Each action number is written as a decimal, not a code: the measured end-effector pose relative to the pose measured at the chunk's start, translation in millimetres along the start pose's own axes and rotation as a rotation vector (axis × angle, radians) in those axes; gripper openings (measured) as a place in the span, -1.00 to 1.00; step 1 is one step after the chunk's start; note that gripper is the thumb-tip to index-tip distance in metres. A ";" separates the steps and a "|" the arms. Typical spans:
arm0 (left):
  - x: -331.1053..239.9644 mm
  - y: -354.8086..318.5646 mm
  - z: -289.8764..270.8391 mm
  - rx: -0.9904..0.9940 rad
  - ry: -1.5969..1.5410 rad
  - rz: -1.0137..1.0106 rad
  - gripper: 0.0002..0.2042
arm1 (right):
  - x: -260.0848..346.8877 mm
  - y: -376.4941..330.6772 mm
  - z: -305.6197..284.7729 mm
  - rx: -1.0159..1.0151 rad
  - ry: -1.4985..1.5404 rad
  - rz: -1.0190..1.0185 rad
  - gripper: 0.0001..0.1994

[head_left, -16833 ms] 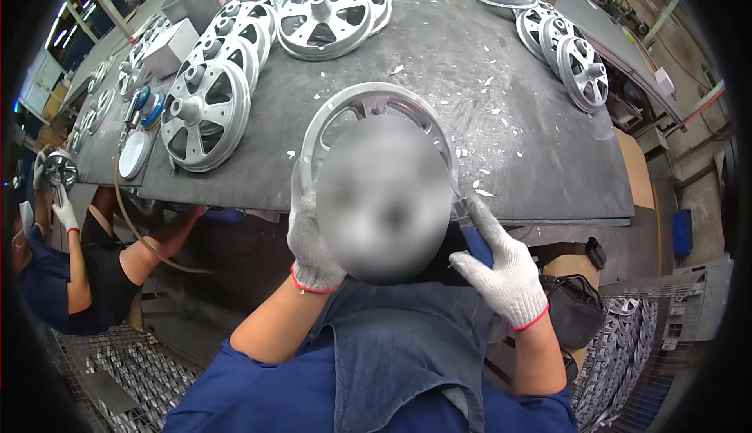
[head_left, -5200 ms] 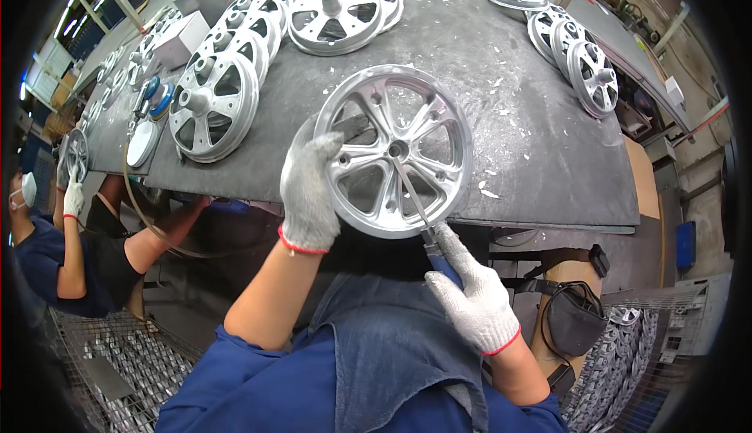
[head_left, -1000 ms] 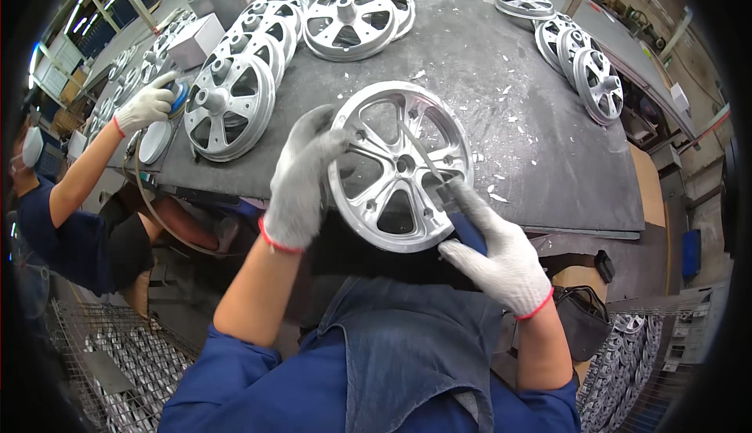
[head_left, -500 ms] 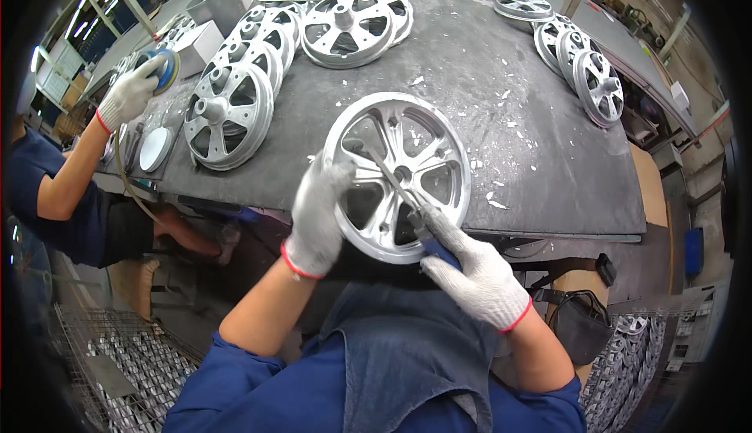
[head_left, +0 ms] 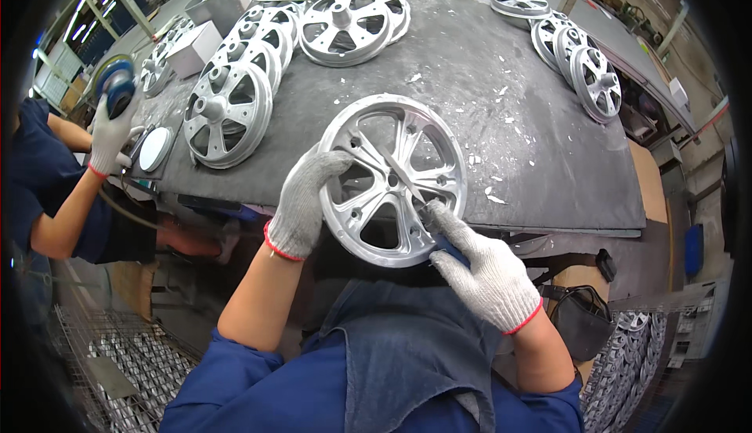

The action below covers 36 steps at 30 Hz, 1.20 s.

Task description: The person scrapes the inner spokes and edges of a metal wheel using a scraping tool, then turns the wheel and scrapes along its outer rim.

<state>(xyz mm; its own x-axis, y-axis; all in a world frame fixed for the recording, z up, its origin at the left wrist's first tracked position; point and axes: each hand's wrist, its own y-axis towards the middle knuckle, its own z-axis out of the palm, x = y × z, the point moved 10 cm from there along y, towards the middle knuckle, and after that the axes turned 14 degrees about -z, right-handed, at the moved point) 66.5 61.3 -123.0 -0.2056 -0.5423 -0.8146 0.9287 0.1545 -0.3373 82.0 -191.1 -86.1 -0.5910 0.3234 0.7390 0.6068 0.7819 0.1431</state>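
A silver cast wheel (head_left: 395,178) with several spokes leans over the near edge of the dark workbench (head_left: 548,166), tilted toward me. My left hand (head_left: 304,202), in a grey knit glove, grips the wheel's left rim. My right hand (head_left: 486,272), gloved the same way, holds a thin metal file (head_left: 403,178) by its blue handle. The file's blade lies across a spoke near the hub.
More silver wheels lie stacked at the back left (head_left: 227,112), back middle (head_left: 348,18) and far right (head_left: 587,72) of the bench, with metal chips scattered between. A co-worker's gloved hand (head_left: 110,131) at the left holds a blue power tool. Wire baskets of parts sit lower left (head_left: 117,362) and lower right.
Over the last second the wheel has tipped a little and my right hand has slid the file along the spoke. The co-worker's hand at the left has lifted the blue tool off the bench.
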 end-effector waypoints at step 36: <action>13.6 -30.8 -1.8 -0.033 0.129 0.034 -0.60 | -4.2 -4.5 10.5 0.034 0.458 0.109 -0.27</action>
<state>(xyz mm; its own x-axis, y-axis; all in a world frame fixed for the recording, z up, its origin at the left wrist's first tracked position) 34.6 50.6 -124.6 -0.2140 -0.4260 -0.8790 0.9256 0.1993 -0.3219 76.2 -190.3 -96.8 -0.2245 0.1421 0.9641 0.6299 0.7760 0.0323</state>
